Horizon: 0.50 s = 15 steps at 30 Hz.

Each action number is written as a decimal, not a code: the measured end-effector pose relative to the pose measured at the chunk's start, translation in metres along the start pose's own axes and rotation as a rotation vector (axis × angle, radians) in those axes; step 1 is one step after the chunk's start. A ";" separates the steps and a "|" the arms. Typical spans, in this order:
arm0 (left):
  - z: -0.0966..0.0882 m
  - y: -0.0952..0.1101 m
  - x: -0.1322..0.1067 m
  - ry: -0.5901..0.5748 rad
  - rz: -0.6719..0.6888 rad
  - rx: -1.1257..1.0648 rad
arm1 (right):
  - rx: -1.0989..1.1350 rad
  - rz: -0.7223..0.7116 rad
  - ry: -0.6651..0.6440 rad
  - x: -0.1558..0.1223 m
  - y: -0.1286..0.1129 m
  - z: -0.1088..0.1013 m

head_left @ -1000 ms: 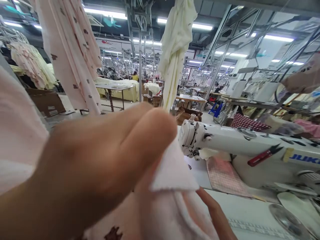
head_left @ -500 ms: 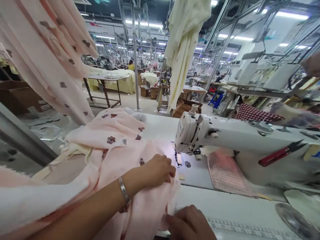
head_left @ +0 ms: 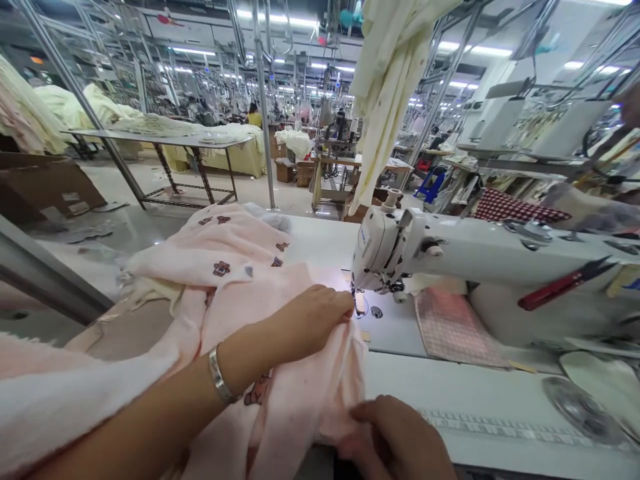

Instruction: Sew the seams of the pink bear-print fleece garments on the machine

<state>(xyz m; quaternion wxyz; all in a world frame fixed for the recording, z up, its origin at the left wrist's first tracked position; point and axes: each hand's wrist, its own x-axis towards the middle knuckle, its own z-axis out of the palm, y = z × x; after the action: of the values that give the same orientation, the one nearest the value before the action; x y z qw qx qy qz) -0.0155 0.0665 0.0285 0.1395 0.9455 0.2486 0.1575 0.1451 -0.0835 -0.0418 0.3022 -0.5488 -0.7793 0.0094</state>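
Pink fabric with small dark motifs (head_left: 235, 267) heaped on the white table (head_left: 450, 400), spilling off its near-left edge; one fold drawn toward the needle area of a white sewing machine (head_left: 400, 250); left hand (head_left: 305, 323) resting on top of the cloth, fingers (head_left: 340, 308) curled together and pinching a fold just beside the presser foot (head_left: 359, 301); silver bracelet (head_left: 219, 375) on that wrist; right hand (head_left: 400, 440) low at the near edge, gripping the cloth's lower edge, fingers closed on it though partly cut off by the frame

Judging from the hands: positioning step, lining up the seam edge ahead of stitching; edge not yet under the foot; next move likely calling for the fold to be slid flat beneath the foot, both hands keeping the layers even and fingertips clear of the needle

Further out: pink checked cloth (head_left: 453, 323) lying on the table to the right of the needle plate; red thread snips (head_left: 565, 285) resting on the machine's arm; cream garment (head_left: 390, 87) hanging overhead behind the machine; long metal-legged table (head_left: 165, 143) with pale yellow fabric in the background; a distant person in yellow (head_left: 254, 117) among rows of workstations under strip lights
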 end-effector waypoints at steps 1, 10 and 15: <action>-0.002 0.005 0.001 -0.008 0.023 0.010 | 0.008 0.056 -0.021 0.006 -0.007 0.002; -0.023 0.002 -0.010 -0.030 0.009 0.121 | 1.195 0.543 0.076 0.030 -0.068 0.022; 0.018 0.004 0.004 -0.068 0.107 0.190 | 1.676 1.080 0.227 -0.005 -0.068 0.026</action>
<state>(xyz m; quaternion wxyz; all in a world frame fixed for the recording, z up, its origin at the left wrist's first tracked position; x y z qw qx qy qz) -0.0039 0.0618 0.0144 0.0490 0.9711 0.2069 0.1084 0.0759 -0.1064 -0.0422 0.6190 -0.4368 -0.1343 0.6387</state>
